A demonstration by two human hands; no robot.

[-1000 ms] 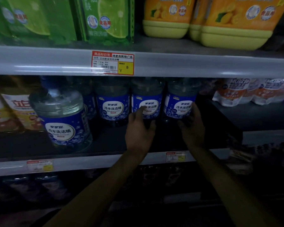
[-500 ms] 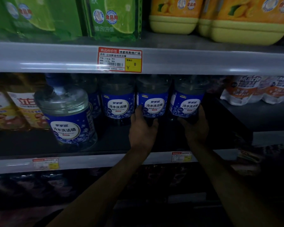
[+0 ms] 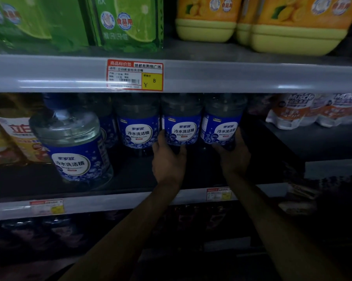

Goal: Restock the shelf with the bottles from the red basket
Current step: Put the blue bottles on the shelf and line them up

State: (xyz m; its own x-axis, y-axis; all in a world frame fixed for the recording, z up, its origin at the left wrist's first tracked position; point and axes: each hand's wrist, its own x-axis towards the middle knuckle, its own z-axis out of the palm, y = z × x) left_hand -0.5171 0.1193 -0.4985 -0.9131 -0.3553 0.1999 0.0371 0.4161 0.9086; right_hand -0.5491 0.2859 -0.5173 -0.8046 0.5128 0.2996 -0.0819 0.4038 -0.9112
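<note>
Shelving step: left hand [image 3: 168,159] grips the base of the centre bottle [image 3: 180,130] and right hand [image 3: 234,157] grips the right bottle [image 3: 221,128], both upright far back on the middle shelf [image 3: 130,179] beside a third bottle [image 3: 138,132]. Next, likely: let go, pull out clear, fetch more from the red basket, which is not in view. A near-left bottle [image 3: 73,151] and white packs [image 3: 313,112] at right flank the gap.
</note>
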